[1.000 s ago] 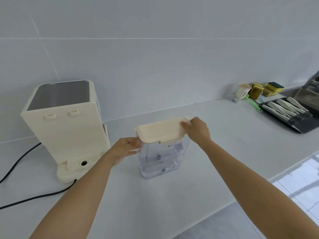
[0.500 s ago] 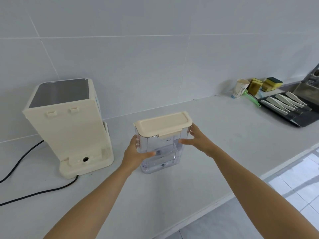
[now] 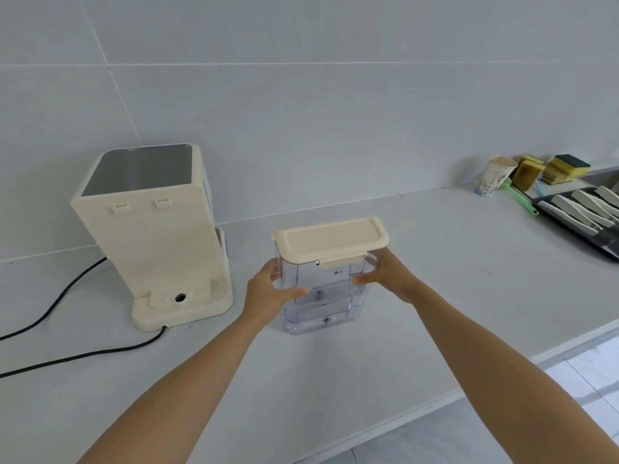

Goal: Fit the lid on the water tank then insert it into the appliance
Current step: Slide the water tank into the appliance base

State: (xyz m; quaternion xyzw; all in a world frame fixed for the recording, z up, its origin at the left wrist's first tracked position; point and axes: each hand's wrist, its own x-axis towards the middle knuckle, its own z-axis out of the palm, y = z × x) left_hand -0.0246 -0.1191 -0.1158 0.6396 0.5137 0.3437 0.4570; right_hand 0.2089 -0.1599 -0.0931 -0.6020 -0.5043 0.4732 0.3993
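A clear plastic water tank (image 3: 323, 306) stands upright on the white counter, with a cream lid (image 3: 330, 241) sitting flat on its top. My left hand (image 3: 269, 293) grips the tank's left side and my right hand (image 3: 388, 279) grips its right side, thumbs across the front. To the left stands the cream appliance (image 3: 150, 229), its back towards me, with an open base ledge and a round hole (image 3: 180, 298) at the bottom.
A black power cord (image 3: 67, 356) runs from the appliance across the counter to the left. At the far right are a paper cup (image 3: 497, 177), sponges (image 3: 549, 169), a green brush and a dark tray of knives (image 3: 582, 212). The counter edge drops off at lower right.
The lid went from being held tilted over the tank to lying flat on it. Both hands dropped from the lid to the tank's sides.
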